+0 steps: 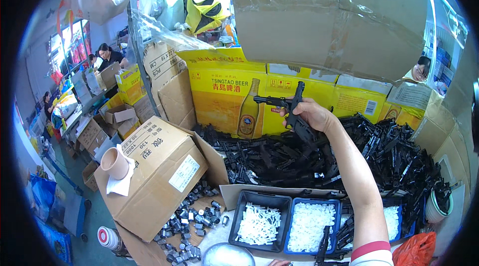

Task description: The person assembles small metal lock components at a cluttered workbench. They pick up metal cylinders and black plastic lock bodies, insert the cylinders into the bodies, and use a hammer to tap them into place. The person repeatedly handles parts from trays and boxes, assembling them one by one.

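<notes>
My right hand (312, 115) is raised over a heap of black plastic parts (269, 159) with its fingers closed. It grips a few long, narrow black plastic parts (299, 97) that cross one another and stick out on several sides. At the bottom edge only a sliver of my left hand (278, 262) shows, beside a rounded silvery object (228, 256). Whatever that hand holds is cut off by the frame. Below the heap stand a black tray (233, 221) of short white tubes and a blue tray (289, 216) of small white pieces.
Small metal cylinders (189, 221) lie loose beneath a tilted cardboard box (149, 166), which carries a beige cup (116, 162). Yellow cartons (219, 101) wall off the back. A red plastic bag (415, 248) and a pale green pot (439, 203) are at right. People sit farther off.
</notes>
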### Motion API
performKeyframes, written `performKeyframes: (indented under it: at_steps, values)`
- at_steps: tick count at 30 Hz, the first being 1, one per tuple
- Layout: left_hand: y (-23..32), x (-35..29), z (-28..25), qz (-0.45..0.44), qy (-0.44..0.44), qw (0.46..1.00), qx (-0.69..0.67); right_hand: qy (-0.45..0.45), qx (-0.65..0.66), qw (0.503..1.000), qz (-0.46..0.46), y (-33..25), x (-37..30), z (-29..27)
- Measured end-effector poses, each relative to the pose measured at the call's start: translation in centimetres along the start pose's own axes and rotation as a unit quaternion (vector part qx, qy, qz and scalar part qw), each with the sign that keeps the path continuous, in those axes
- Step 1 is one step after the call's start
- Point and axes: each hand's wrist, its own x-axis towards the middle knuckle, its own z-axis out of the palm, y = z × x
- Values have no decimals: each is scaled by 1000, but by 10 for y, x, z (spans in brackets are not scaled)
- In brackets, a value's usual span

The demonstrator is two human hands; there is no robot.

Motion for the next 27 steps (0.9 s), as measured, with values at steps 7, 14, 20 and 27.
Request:
performKeyframes:
  at_steps: [7, 14, 20, 27]
  values:
    - [-1, 5, 1, 18, 9, 999, 44, 3, -50, 998, 41, -17, -22, 0]
    - [-1, 5, 0, -10, -15, 999, 48, 15, -97, 993, 72, -21, -42, -5]
    - [-44, 5, 19, 20, 14, 999, 39, 43, -266, 955, 121, -28, -80, -5]
    - [32, 8, -18, -20, -22, 1000, 9, -105, -372, 897, 216, -17, -155, 29]
